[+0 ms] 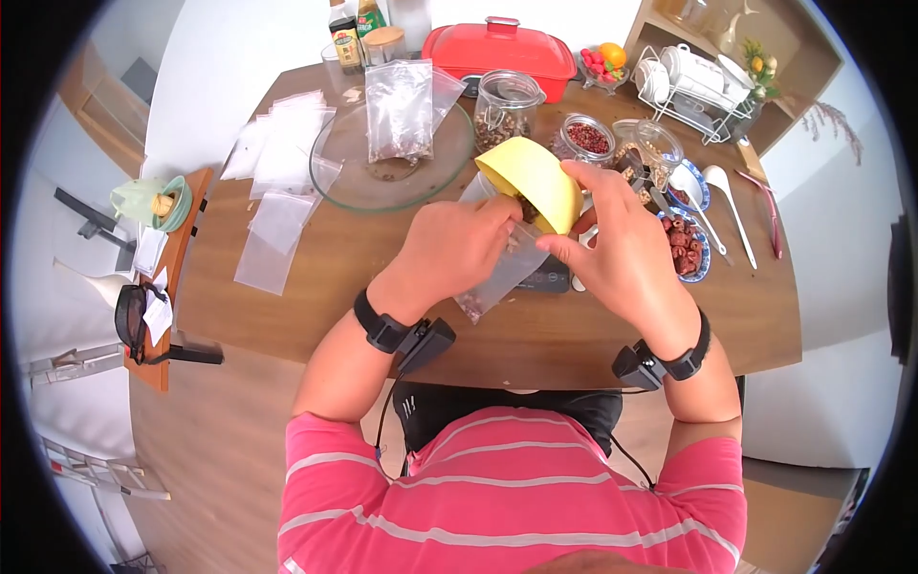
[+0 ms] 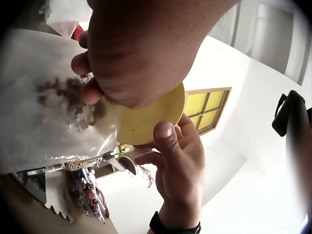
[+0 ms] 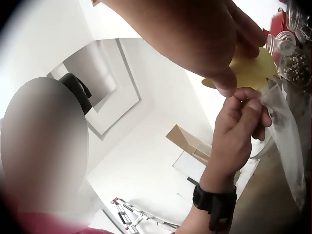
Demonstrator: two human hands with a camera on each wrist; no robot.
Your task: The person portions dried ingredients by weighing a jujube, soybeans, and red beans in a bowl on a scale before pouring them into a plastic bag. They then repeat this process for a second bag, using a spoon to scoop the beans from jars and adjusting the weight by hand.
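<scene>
With twelve o'clock straight away from us in the head view, what counts most, we judge, is how the yellow bowl (image 1: 540, 177) sits to the clear bag (image 1: 492, 277); the bowl is tipped, its hollow turned towards about seven o'clock, and the bag lies that same way from it; the bag's long axis runs roughly from one o'clock at its upper end to seven at its lower corner. Our left hand (image 1: 448, 247) is at the bowl's eight o'clock, fingertips pinching the bag near its mouth, right beside the rim; our right hand (image 1: 622, 234), at the bowl's four o'clock, grips the bowl between thumb and fingers; so the left is the nearer to the bag and the right to the bowl. Dark pieces (image 2: 73, 100) show within the bag in the left wrist view; whether the rim reaches inside the mouth, we cannot tell, as fingers hide part of it; a glass jar (image 1: 505, 122) stands at the bowl's eleven o'clock.
</scene>
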